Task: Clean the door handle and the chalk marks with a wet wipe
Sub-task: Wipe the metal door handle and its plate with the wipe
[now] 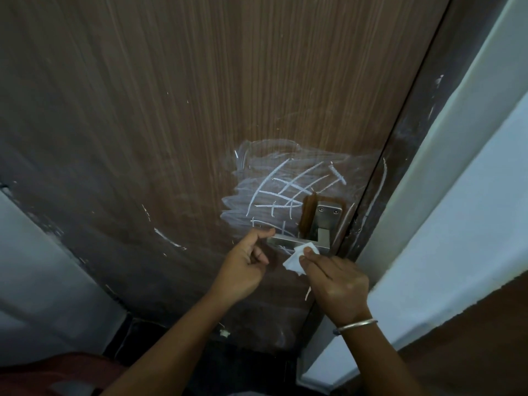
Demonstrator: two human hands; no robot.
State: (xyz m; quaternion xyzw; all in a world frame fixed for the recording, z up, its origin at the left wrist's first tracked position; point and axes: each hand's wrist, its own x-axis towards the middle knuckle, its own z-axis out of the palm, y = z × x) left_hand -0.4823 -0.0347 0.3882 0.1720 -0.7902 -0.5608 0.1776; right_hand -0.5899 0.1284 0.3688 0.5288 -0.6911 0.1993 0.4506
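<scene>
Door [171, 110]: brown wood grain, filling most of the view.
Chalk marks [283, 190]: white crossed lines over a smeared white patch, on the door just left of and above the handle plate.
Door handle [288, 240]: metal lever on the right side of the door, pointing left from its plate.
Left hand [243, 270]: thumb laid over the lever's free left end, fingers curled underneath, gripping that end.
Right hand [340, 284]: fingertips pinch the wet wipe and press it against the lever near the plate.
Wet wipe [297, 257]: white and crumpled, touching the lever's near edge.
Bracelet [355, 325]: thin metal band on the right wrist.
Wall [471, 195]: pale, to the right of the door frame.
</scene>
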